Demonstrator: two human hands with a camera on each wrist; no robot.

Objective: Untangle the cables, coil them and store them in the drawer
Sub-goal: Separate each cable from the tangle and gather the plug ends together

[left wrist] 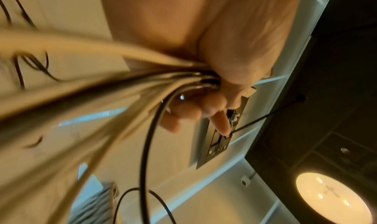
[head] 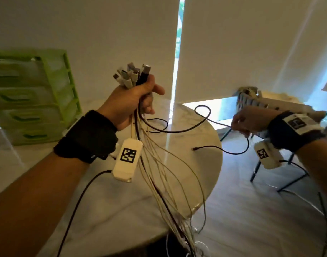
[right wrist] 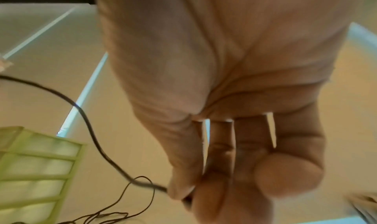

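Cables [head: 159,164] hang in a bunch from the left hand [head: 129,101], fist clenched round them just below the plugs [head: 133,75], raised over the table [head: 199,145]. Right hand [head: 248,121], out past the table edge, pinches the black cable [head: 186,128] between thumb and fingertips. Green drawers [head: 31,101] stand on the table's far left.

Left hand [head: 130,101] raised, fingers [head: 148,106] clenched, right hand [head: 248,122] extended, pinching

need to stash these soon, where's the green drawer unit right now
In the head view the green drawer unit stands at the far left on the marble table, against the wall, left of the left hand gripping the cable bundle.
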